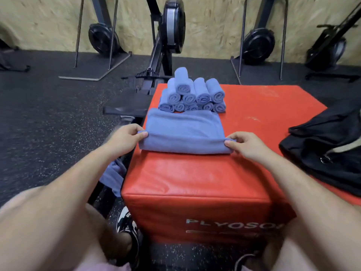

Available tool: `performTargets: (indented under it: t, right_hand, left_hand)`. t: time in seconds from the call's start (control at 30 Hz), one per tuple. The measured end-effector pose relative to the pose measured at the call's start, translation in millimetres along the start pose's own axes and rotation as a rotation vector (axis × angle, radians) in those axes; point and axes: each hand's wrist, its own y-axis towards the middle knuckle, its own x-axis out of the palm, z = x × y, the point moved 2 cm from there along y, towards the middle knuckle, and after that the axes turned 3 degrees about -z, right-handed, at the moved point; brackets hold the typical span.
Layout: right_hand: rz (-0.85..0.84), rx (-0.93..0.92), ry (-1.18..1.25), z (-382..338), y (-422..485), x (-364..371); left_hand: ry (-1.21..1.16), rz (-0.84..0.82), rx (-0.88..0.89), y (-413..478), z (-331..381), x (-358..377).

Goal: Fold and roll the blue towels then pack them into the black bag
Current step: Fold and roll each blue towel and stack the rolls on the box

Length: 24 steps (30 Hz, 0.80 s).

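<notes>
A blue towel (183, 132) lies folded on the red plyo box (195, 177), its near edge turned over into a thick fold. My left hand (125, 136) pinches the left end of that fold. My right hand (246, 143) pinches the right end. Behind the towel stands a pile of several rolled blue towels (192, 94), spiral ends facing me. The black bag (328, 145) lies slumped on the right side of the box, a metal ring showing on it.
More blue cloth (113, 177) hangs below the box's left edge beside a rowing machine rail (125, 108). Rowing machines (172, 26) stand along the plywood wall. Black rubber floor surrounds the box. My knees and shoes are at the bottom.
</notes>
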Motion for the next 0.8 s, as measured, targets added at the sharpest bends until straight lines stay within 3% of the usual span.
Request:
performTargets:
  t: [0.27, 0.47, 0.6, 0.8]
  right_hand:
    - [-0.135, 0.148, 0.027, 3, -3, 6]
    - [0.019, -0.090, -0.578, -11, 12, 36]
    - [-0.123, -0.122, -0.738, -22, 22, 73]
    - [-0.321, 0.037, -0.758, -16, 27, 93]
  left_hand:
    - [-0.070, -0.087, -0.084, -10, -13, 10]
    - [0.208, -0.083, 0.117, 5, -4, 44]
    - [0.338, -0.176, 0.236, 14, 9, 76]
    - [0.533, -0.422, 0.103, 12, 16, 100]
